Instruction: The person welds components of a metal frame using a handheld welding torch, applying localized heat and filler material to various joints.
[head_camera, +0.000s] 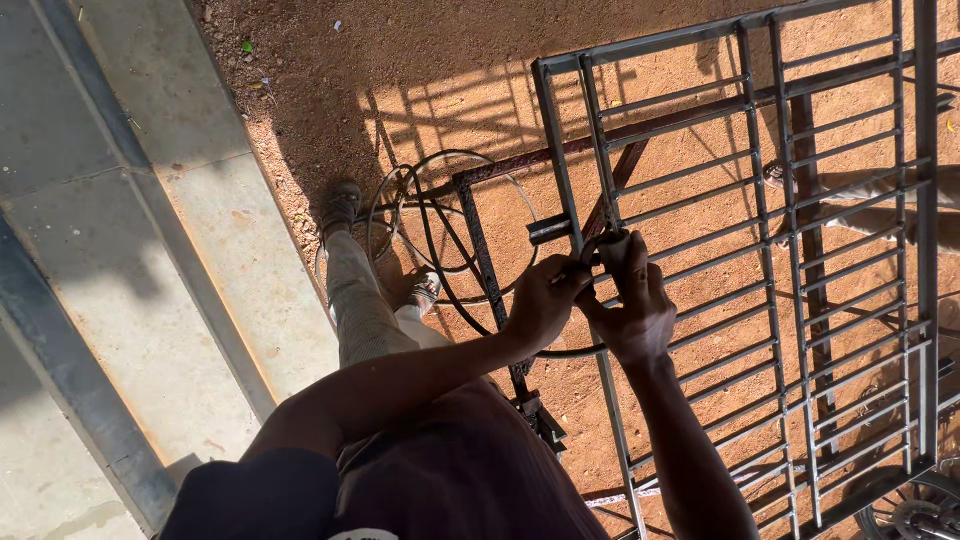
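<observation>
The ground is dry reddish-brown packed dirt (450, 60), crossed by bar shadows and bright sun. Along one edge runs a pale grey concrete slab walkway (110, 200). A grey welded steel grille of parallel bars (800, 250) lies over a rust-brown angle-iron frame (480, 250), with black looped cable (440, 230) on the dirt beneath. At the grille's edge bar, the left hand (545, 300) is closed around a small object I cannot identify. The right hand (635, 310) is clamped on a short pale cylindrical tool (612, 245), pressed against the same bar.
</observation>
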